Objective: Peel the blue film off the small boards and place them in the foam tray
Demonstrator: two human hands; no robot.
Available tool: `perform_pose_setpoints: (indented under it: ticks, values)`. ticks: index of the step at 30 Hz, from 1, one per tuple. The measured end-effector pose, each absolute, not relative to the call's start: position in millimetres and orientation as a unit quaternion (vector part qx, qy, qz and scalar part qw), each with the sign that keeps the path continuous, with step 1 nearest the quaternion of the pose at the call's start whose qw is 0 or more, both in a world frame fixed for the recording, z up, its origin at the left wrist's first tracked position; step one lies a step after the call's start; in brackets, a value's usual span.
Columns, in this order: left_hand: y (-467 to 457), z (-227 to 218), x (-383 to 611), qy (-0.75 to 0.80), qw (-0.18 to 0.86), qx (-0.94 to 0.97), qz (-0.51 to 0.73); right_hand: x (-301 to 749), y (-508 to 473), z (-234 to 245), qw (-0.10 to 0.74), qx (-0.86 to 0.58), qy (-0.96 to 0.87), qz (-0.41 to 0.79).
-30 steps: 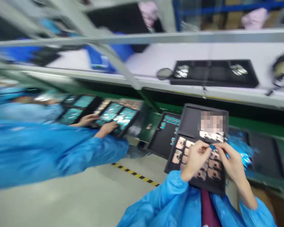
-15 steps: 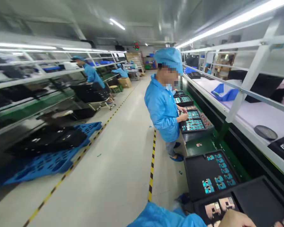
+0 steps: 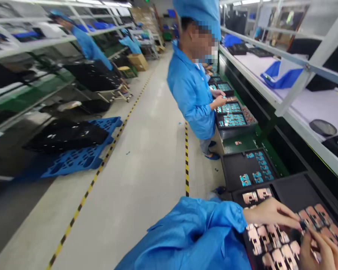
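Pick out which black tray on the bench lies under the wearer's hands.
The tray at bottom right, under the left hand and right hand. It holds rows of pinkish copper pieces; the next tray holds a few teal ones.

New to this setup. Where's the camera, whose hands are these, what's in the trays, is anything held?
No machine here: a person works with bare hands, and the single camera sits on their head, looking forward and down. The blue sleeve at the bottom is theirs. Their left hand reaches across a black tray filled with small copper-coloured parts; their right hand comes up from the bottom corner. Both sets of fingertips meet at one small piece, too small to tell which hand grips it. Beyond lies a second tray with a few blue parts, on a green bench. The person in a blue coat further along is a co-worker at other trays.
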State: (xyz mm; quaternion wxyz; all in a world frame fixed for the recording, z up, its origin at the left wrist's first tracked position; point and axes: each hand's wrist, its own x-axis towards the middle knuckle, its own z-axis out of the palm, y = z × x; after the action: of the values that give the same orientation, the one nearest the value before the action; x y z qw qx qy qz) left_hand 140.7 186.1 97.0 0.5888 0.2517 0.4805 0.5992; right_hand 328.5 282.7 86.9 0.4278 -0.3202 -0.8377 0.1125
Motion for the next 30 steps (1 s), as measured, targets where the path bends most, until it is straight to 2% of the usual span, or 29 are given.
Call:
perform_pose_setpoints:
  ticks: [2, 4, 7, 13, 15, 18, 21, 23, 25, 26, 30]
  values:
    - [183.0, 106.1, 137.0, 0.442, 0.613, 0.238, 0.611, 334.2, 272.4, 98.5, 0.381, -0.313, -0.869, 0.036]
    - [178.8, 112.1, 138.1, 0.413, 0.639, 0.195, 0.619, 334.4, 258.7, 112.8, 0.359, -0.291, -0.887, 0.013]
    - [177.3, 109.7, 135.2, 0.397, 0.663, 0.14, 0.619, 329.0, 249.9, 124.6, 0.341, -0.244, -0.907, 0.049]
    - [189.6, 92.7, 125.8, 0.396, 0.693, 0.081, 0.597, 337.3, 242.7, 114.5, 0.284, -0.229, -0.924, 0.113]
    - [190.1, 93.1, 128.2, 0.43, 0.67, 0.081, 0.599, 341.8, 227.7, 110.6, 0.3, -0.232, -0.915, 0.14]
    - [192.5, 94.9, 127.4, 0.504, 0.596, 0.108, 0.616, 353.7, 206.2, 101.5, 0.392, -0.283, -0.857, 0.179]
    - [206.0, 96.8, 115.5, 0.585, 0.499, 0.21, 0.604, 389.3, 204.9, 76.8, 0.502, -0.462, -0.696, 0.225]
    - [226.2, 96.8, 105.1, 0.62, 0.443, 0.326, 0.56, 429.1, 218.7, 46.4, 0.529, -0.608, -0.54, 0.243]
    - [255.3, 94.0, 98.0, 0.629, 0.408, 0.445, 0.49, 473.1, 237.8, 7.1, 0.503, -0.715, -0.406, 0.267]
    - [271.7, 91.2, 96.5, 0.625, 0.402, 0.496, 0.448, 493.2, 246.6, -13.8, 0.459, -0.759, -0.359, 0.289]
    - [327.8, 74.2, 99.1, 0.61, 0.406, 0.616, 0.29, 542.8, 263.0, -84.8, 0.363, -0.815, -0.31, 0.327]
